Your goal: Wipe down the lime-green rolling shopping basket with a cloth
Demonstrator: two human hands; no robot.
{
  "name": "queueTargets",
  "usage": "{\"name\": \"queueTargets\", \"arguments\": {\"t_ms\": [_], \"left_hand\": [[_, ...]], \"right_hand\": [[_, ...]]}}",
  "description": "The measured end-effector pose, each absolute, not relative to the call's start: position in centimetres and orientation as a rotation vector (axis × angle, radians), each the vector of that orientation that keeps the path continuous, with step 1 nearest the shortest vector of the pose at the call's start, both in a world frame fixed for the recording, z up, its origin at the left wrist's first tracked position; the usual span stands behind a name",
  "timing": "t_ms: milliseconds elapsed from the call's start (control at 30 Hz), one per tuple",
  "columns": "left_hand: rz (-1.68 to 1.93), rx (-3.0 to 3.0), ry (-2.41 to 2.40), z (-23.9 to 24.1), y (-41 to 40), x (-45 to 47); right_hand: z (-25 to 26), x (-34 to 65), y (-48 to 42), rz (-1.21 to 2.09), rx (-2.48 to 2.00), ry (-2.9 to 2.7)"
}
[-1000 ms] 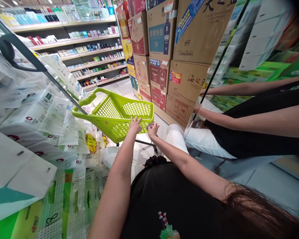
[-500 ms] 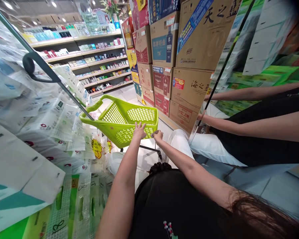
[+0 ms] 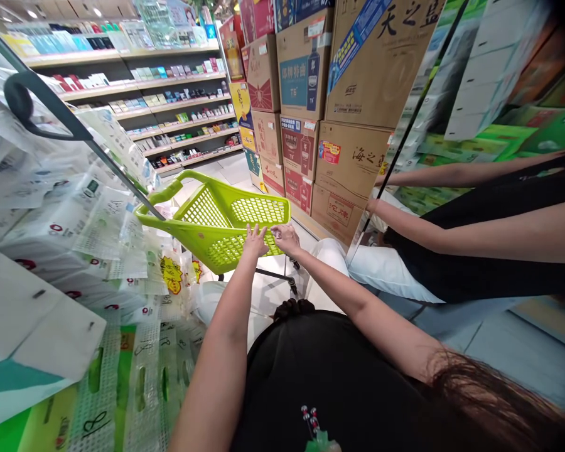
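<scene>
A bright green shopping cart basket [image 3: 202,226] with lattice sides stands in front of me, on dark metal legs with small wheels. My left hand [image 3: 255,241] lies over its near rim, fingers stretched and apart. Close beside it, my right hand [image 3: 288,240] is at the basket's near right corner, with its fingers curled together. A small greyish bit shows at the right fingertips, too small to name. The inside of the basket shows only in part, and the near wall hides its bottom.
Plastic-wrapped packs [image 3: 98,232] crowd the left, beside a dark pole with a looped handle [image 3: 47,113]. Stacked cardboard boxes [image 3: 353,150] rise at the right, next to a mirror [image 3: 471,251] reflecting my arm. Stocked shelves [image 3: 169,81] stand at the back.
My right hand has risen from below the basket's corner to its rim, nearer my left hand. The left hand stays on the basket. The view has shifted slightly.
</scene>
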State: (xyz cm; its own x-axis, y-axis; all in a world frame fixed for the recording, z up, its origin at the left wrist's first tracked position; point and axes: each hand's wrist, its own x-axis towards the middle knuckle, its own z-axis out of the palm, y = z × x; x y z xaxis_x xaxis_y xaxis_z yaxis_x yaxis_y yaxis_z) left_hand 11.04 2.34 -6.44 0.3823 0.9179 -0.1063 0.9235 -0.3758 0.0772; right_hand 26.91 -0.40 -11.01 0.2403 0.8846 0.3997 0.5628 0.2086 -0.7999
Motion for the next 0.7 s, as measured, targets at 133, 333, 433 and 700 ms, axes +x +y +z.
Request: {"name": "queueTargets", "arguments": {"t_ms": [133,333,433,700], "left_hand": [[-0.088,2.527,1.656,-6.2,2.2,11.1],[-0.098,2.527,1.708,-6.1,1.7,11.2],[-0.113,2.579,1.693,-6.2,1.4,11.2],[-0.039,2.791,1.771,-5.5,1.8,11.2]], "right_hand": [[-11.1,27.7,-0.1,0.331,-1.592,-1.418],[-10.9,27.2,0.2,0.250,-1.591,-1.581],[-10.2,27.7,-0.4,0.220,-1.717,-1.738],[-8.0,28.8,-1.6,0.098,-1.890,-1.982]]}}
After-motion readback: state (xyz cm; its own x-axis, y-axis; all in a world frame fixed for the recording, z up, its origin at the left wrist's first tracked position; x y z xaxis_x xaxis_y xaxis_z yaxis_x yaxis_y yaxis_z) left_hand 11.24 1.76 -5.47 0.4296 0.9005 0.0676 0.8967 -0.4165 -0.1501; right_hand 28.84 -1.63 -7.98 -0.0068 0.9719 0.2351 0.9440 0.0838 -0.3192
